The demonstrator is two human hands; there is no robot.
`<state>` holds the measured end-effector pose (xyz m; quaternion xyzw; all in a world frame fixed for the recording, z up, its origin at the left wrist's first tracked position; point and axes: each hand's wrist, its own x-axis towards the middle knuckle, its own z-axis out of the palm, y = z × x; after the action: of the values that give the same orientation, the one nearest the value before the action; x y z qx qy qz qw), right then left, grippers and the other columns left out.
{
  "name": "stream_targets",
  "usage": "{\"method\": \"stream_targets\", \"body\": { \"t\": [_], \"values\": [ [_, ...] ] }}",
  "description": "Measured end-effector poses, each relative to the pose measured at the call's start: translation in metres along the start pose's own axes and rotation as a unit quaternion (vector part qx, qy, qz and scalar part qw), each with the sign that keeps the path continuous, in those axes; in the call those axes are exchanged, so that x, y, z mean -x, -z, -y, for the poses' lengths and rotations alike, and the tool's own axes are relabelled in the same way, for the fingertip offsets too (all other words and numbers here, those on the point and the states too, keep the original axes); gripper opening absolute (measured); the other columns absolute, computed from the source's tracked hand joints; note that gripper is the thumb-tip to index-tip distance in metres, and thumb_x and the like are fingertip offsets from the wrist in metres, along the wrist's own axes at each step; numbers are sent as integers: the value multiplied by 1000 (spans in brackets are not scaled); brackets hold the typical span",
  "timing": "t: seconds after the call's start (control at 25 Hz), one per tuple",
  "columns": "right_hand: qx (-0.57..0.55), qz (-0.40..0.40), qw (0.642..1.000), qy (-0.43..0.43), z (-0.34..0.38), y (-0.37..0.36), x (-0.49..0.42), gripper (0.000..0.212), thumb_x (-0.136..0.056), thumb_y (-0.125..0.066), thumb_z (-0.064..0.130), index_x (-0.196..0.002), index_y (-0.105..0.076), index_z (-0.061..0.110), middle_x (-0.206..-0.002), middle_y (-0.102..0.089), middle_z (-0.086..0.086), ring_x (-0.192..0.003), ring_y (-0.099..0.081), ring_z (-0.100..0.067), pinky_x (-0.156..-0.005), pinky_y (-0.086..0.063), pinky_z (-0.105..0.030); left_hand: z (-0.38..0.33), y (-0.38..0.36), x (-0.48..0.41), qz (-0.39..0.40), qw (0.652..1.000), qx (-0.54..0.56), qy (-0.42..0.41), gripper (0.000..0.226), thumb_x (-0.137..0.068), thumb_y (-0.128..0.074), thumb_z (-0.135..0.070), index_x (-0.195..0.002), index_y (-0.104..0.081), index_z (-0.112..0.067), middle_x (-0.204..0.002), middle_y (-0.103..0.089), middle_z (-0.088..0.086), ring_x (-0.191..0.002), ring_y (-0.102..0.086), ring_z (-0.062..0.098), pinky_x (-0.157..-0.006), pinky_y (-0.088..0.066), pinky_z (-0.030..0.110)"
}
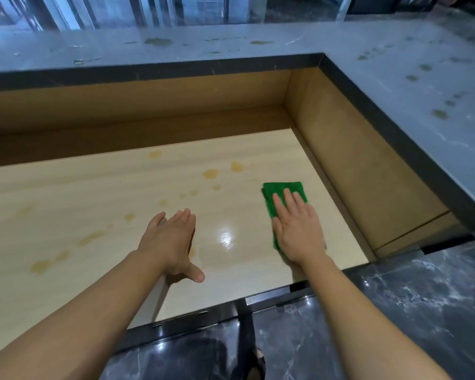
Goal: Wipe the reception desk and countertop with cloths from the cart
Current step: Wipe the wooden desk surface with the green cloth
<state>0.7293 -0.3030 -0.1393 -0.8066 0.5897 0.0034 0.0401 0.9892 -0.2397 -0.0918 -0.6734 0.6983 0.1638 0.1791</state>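
Two hands work the stained wooden worktop (99,193): the right hand (296,231) presses the green cloth (283,193) flat with straight fingers, near the right wall, while the left hand (170,239) hovers released.

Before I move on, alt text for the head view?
The right hand presses a green cloth flat on a pale, stained desk; the left hand is open beside it. A stained grey countertop rises behind and right.
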Motion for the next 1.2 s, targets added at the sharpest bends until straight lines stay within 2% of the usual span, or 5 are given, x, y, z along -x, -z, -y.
{"method": "stream_targets", "body": {
  "t": [0.24, 0.6, 0.88, 1.04, 1.2],
  "values": [
    [-19, 27, 991, -128, 55, 2, 9, 60, -102, -16, 37, -154, 8, 19, -162, 11, -10, -150, 5, -27, -122, -6, -43, -1, 0, -1, -4, 1000, -6, -4, 139, -49, -70, -80, -152, -4, -13, -162, -1, 1, -149, -1, 13, -119, 3, 40],
    [-8, 26, 990, 137, 70, -4, 33, 62, -94, -9, 42, -154, 2, 27, -162, 9, -1, -150, 9, -19, -119, 5, -38, -6, 7, -3, 20, 999, -30, 5, 140, -47, -71, -80, -151, -9, -10, -161, -10, 3, -148, -9, 16, -119, -2, 38],
    [0, 1, 993, -118, -35, 5, 16, 65, -94, -12, 40, -155, -8, 21, -163, -7, -8, -150, -5, -23, -122, -8, -39, -8, 5, -3, 3, 999, -46, 2, 137, -49, -70, -80, -150, -10, -9, -160, -12, 2, -148, -8, 16, -119, 3, 41],
    [-23, -12, 979, -203, 41, 3, -2, 60, -102, -19, 36, -156, 0, 17, -163, 1, -10, -150, -1, -27, -122, -6, -42, -5, 3, 0, -18, 1000, -25, -6, 139, -52, -70, -78, -152, -3, -10, -162, -2, 4, -149, 2, 17, -117, 10, 43],
    [-53, 17, 998, -41, 148, -5, -29, 59, -103, -16, 35, -155, 7, 19, -162, 11, -7, -150, 10, -25, -122, 2, -42, 7, 2, 4, -51, 997, 45, -32, 121, -55, -69, -76, -150, -21, -18, -160, -17, 1, -148, -9, 13, -117, 9, 43]
  ]
}}
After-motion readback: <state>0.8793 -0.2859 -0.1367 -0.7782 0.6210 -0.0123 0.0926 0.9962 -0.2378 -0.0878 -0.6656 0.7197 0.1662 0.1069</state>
